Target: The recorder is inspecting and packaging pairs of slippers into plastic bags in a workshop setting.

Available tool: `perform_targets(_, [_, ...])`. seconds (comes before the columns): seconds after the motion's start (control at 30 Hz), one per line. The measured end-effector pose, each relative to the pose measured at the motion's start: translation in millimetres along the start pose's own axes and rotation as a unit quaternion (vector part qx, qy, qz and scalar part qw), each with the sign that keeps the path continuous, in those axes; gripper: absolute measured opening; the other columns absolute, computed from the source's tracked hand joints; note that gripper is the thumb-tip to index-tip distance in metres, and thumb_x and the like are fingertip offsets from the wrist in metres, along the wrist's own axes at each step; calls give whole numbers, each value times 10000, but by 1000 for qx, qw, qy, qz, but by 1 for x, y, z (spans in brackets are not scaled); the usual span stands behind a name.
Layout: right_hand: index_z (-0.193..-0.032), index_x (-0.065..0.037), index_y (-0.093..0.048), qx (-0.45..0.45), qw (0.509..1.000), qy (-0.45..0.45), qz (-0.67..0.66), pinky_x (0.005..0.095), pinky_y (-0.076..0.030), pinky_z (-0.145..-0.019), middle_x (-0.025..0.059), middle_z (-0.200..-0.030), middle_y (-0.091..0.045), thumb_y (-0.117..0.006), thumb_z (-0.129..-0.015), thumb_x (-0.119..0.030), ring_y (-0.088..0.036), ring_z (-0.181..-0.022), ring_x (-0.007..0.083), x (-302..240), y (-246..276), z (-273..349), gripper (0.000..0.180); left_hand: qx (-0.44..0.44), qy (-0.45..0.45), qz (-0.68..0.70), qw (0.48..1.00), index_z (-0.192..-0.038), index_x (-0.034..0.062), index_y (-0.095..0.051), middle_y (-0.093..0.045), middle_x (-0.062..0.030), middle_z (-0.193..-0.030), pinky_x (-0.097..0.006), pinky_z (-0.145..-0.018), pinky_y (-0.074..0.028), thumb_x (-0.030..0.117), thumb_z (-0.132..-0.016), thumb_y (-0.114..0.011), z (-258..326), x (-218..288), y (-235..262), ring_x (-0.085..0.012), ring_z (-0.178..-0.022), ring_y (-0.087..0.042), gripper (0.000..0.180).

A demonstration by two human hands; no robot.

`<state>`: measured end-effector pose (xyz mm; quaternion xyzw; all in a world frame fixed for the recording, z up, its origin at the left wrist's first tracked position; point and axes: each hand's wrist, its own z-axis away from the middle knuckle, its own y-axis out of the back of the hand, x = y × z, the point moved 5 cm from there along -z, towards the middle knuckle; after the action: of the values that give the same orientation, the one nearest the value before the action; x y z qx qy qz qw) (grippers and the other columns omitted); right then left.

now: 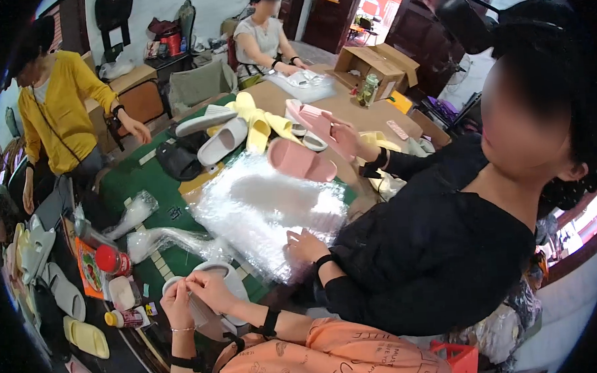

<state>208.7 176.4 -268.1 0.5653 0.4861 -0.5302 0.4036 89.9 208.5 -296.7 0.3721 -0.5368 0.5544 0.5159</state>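
Observation:
My left hand (pixel 177 305) and my right hand (pixel 211 292) meet at the near edge of the green table (pixel 170 244). The fingers of both are pinched together, fingertip to fingertip. Whatever is between them is too small or hidden to make out. Just behind and beneath them lies a pair of pale grey slippers (pixel 232 284), partly covered by my hands and right forearm. Clear plastic bags (pixel 180 240) lie crumpled beyond my hands, and a stack of clear plastic sheets (pixel 259 209) spreads farther back on the table.
A person in black (pixel 416 241) at right grips a pink slipper (pixel 319 128). Yellow, grey and black slippers pile at the far side. At left stand a red-lidded jar (pixel 113 260), a yellow-capped bottle (pixel 124 318) and racked slippers (pixel 64 293). Two other people are across the table.

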Motion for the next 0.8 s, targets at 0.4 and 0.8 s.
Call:
perform_targets(0.4, [-714,-13,-595,-21,974,-123,189,263,-422,-552,78,-642,-570,-521,-722,-113,-550,-580,162,49,44,20,124,55,-42,-90,994,-799,-24,-586,-516,3,-623,-176,-518,-340,142,-808,-558,-29,9,22,-56,-554,-445,168])
perform_targets(0.8, [-910,-35,-558,-175,896,88,399,469,-346,-812,158,-1014,-466,-526,-634,-145,-385,-991,374,108,-27,61,299,-25,-5,-65,998,-803,-7,-596,-490,14,-605,-186,-516,-314,108,-804,-558,-17,9,1,-54,-543,-422,121])
